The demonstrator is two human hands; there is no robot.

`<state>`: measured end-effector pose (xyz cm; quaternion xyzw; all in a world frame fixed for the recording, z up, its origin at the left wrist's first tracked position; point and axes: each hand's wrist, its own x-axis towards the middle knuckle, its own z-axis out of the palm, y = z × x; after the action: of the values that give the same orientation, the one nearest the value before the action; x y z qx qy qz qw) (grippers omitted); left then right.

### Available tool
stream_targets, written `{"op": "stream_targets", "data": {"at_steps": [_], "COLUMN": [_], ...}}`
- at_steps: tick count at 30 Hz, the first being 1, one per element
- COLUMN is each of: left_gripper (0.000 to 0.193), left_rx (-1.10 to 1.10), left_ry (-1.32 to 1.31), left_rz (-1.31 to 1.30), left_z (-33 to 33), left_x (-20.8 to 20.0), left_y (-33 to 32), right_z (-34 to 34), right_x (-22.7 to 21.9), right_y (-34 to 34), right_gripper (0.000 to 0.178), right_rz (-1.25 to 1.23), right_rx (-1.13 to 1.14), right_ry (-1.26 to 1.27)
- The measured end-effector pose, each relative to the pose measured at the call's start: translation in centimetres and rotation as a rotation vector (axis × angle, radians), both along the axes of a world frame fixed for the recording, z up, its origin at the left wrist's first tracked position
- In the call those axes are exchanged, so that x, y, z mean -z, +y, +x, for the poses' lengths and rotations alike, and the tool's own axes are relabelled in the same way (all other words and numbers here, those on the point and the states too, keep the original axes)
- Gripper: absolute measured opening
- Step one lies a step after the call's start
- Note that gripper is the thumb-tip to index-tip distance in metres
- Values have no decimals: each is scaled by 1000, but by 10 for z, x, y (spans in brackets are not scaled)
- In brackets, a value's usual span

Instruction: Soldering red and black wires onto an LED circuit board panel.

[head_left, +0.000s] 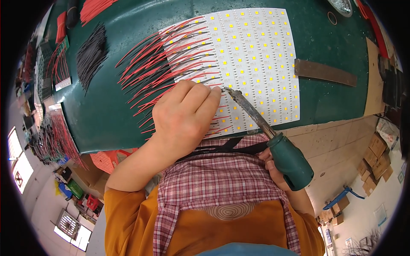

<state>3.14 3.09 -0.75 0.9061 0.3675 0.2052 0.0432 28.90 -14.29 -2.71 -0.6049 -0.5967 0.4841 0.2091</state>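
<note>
A white LED circuit board (pixel 239 55) with rows of yellow chips lies on the green tabletop. Many red and black wires (pixel 145 64) are attached along its left part, their free ends fanning out leftward. My left hand (pixel 183 111) rests over the board's lower left, its fingertips pinched on a thin wire whose end shows beside the iron's tip. My right hand (pixel 277 173), partly hidden behind the handle, grips the green handle of a soldering iron (pixel 256 115). The iron slants up and left, its dark tip at the board right beside my left fingertips.
Left of the board lies a bundle of loose black wires (pixel 92 53), with red wires (pixel 96 9) beyond it. Wired strips (pixel 60 128) hang at the left table edge. A brown flat strip (pixel 326 72) lies right of the board. Cardboard boxes (pixel 376 158) stand on the floor.
</note>
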Motion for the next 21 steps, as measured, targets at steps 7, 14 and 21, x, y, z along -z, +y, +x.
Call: {"op": "stream_targets", "data": {"at_steps": [7, 14, 21], "left_gripper": [31, 29, 29], "left_rx": [-32, -44, -40], "left_ry": [21, 48, -104], "left_rz": [8, 16, -53], "left_z": [4, 3, -1], "left_x": [-2, -2, -7], "left_y": [-2, -2, 4], "right_z": [-1, -6, 1], "right_x": [-3, 4, -4], "right_y": [1, -8, 6], "right_gripper": [20, 25, 28], "right_rz": [-55, -94, -116], "right_rx": [-29, 241, 80], "right_ry": [53, 325, 219]}}
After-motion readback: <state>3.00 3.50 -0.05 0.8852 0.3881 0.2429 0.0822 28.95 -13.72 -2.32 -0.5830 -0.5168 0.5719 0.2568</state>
